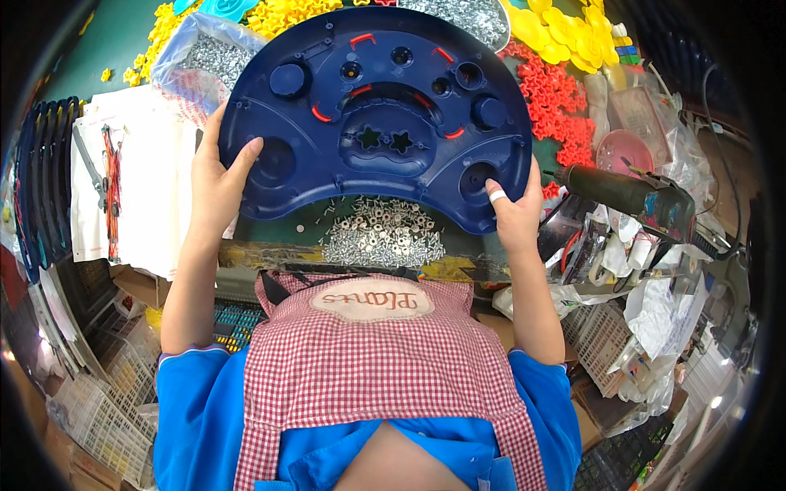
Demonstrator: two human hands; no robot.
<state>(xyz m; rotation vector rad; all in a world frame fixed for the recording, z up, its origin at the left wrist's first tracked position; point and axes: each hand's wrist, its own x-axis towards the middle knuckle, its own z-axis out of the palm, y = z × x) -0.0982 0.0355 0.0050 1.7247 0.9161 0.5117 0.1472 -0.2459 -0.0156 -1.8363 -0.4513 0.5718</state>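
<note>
A large dark blue, crescent-shaped plastic shell [311, 176] is held up over the bench between my two hands. My left hand [219, 176] grips its left end, thumb on the face and fingers behind the edge. On the right end my right hand [517, 214] does the same, with a white band round its thumb. The shell's hollow side shows round wells, posts, two star-shaped holes and several small red pieces [363, 39]. Below its inner curve a pile of small screws and metal washers [381, 233] lies on the green bench top.
A plastic bag of screws [214, 57] and a bowl of screws [483, 20] stand behind. Red star pieces [561, 106] and yellow flower-shaped pieces [565, 33] lie back right. A dark power screwdriver [630, 196] is at right; wires [111, 188] lie on white sheets left.
</note>
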